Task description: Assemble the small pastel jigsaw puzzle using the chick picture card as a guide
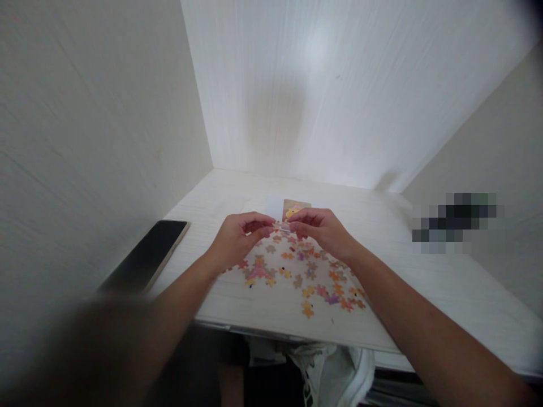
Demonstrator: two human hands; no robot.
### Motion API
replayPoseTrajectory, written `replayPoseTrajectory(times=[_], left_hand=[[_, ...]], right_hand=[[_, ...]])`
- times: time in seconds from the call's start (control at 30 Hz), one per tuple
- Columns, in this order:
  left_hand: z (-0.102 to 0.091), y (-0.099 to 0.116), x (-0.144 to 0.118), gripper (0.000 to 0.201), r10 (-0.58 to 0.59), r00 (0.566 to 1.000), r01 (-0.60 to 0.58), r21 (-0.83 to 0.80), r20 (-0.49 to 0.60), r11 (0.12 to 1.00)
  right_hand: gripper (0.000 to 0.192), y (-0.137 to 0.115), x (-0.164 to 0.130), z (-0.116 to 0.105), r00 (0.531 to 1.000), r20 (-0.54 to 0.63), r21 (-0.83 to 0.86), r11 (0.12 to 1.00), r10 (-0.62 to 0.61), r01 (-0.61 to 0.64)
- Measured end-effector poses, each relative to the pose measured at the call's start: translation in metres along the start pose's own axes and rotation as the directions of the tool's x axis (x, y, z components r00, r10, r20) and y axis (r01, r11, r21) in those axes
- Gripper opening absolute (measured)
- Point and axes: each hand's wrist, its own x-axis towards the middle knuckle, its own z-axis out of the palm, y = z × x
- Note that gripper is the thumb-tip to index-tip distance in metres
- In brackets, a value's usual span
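My left hand (240, 237) and my right hand (324, 229) face each other above the white table. Thumb and fingers of each are pinched on small joined jigsaw puzzle pieces (285, 228) between them; how many they hold is hard to see. Below lie many loose jigsaw pieces in orange, pink, purple and grey-brown. A small joined cluster (258, 271) with pink in the middle rests below my left hand. One orange piece (307, 309) lies nearest the front edge. Behind my fingertips is a picture card (297, 206) with a yellow figure, partly covered by my right hand.
A dark-screened phone (146, 254) lies at the left, along the side panel. White panels (288, 113) rise at the back and both sides. At the right is a pixelated dark object (460, 220). Pale cloth (335, 373) shows below the table's front edge.
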Motion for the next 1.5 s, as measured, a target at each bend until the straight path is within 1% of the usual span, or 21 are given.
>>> replayPoseTrajectory(times=[0.2,0.33,0.47,0.53,0.6,0.67,0.73,0.8,0.87,0.93,1.03,1.13,1.2,1.23,1.33,1.4,1.5], left_hand=[[0.001,0.001,-0.001,0.018,0.033,0.999,-0.034,0.042,0.025,0.999],[0.002,0.001,0.0,0.015,0.103,0.991,-0.112,0.112,0.083,0.987],[0.002,0.002,0.001,0.015,0.158,0.98,-0.175,0.139,0.121,0.975],[0.002,0.003,0.0,0.015,0.146,0.983,-0.16,0.126,0.116,0.979],[0.003,0.003,-0.001,0.017,0.093,0.993,-0.099,0.072,0.078,0.992],[0.004,0.003,-0.002,0.023,0.023,0.999,-0.023,-0.012,0.037,1.0],[0.005,0.004,-0.002,0.03,-0.023,1.0,0.025,-0.073,0.019,0.997],[0.006,0.005,-0.002,0.031,-0.033,0.999,0.034,-0.078,0.007,0.996],[0.004,0.008,0.0,0.028,-0.03,1.0,0.03,-0.046,-0.004,0.998],[-0.006,0.011,0.003,0.027,-0.034,0.999,0.034,0.014,-0.007,0.999],[-0.034,0.014,0.009,0.026,-0.094,0.995,0.088,0.18,0.025,0.98],[-0.07,0.014,0.013,0.026,-0.222,0.969,0.168,0.365,0.111,0.916],[-0.089,0.013,0.013,0.025,-0.281,0.947,0.171,0.502,0.152,0.848],[-0.097,0.013,0.013,0.024,-0.311,0.938,0.175,0.563,0.154,0.807],[-0.111,0.013,0.011,0.021,-0.384,0.919,0.217,0.695,0.092,0.686],[-0.117,0.014,0.009,0.019,-0.423,0.904,0.249,0.742,0.051,0.622],[-0.125,0.016,0.008,0.021,-0.467,0.884,0.269,0.792,0.023,0.548]], right_hand=[[0.026,0.001,-0.001,0.004,0.998,0.053,-0.032,0.999,0.016,-0.015],[0.022,0.006,-0.002,0.007,0.994,0.109,0.007,1.0,0.02,-0.021],[0.022,0.006,-0.003,0.009,0.991,0.135,0.033,0.999,0.004,-0.009],[0.021,0.004,-0.003,0.009,0.992,0.129,0.027,1.0,0.003,-0.006],[0.021,0.002,-0.003,0.009,0.994,0.109,0.017,1.0,-0.011,0.009],[0.02,0.0,-0.003,0.009,0.996,0.082,0.013,1.0,-0.029,0.028],[0.021,-0.001,-0.004,0.01,0.997,0.071,0.02,0.999,-0.03,0.028],[0.022,-0.002,-0.004,0.011,0.997,0.077,0.026,1.0,-0.017,0.015],[0.024,-0.002,-0.004,0.012,0.997,0.081,0.028,1.0,-0.012,0.009],[0.027,-0.001,-0.003,0.01,0.999,0.04,0.025,1.0,-0.019,0.018],[0.031,0.002,0.002,0.003,0.995,-0.098,-0.006,1.0,-0.031,0.03],[0.033,0.009,0.007,-0.008,0.97,-0.238,-0.124,0.992,-0.045,0.016],[0.036,0.015,0.009,-0.017,0.947,-0.312,-0.222,0.975,-0.075,0.004],[0.037,0.018,0.01,-0.022,0.936,-0.34,-0.269,0.963,-0.092,-0.003],[0.04,0.03,0.012,-0.035,0.91,-0.384,-0.418,0.908,-0.16,-0.017],[0.041,0.036,0.013,-0.043,0.896,-0.404,-0.466,0.884,-0.181,-0.032],[0.042,0.042,0.014,-0.053,0.866,-0.456,-0.504,0.862,-0.205,-0.061]])
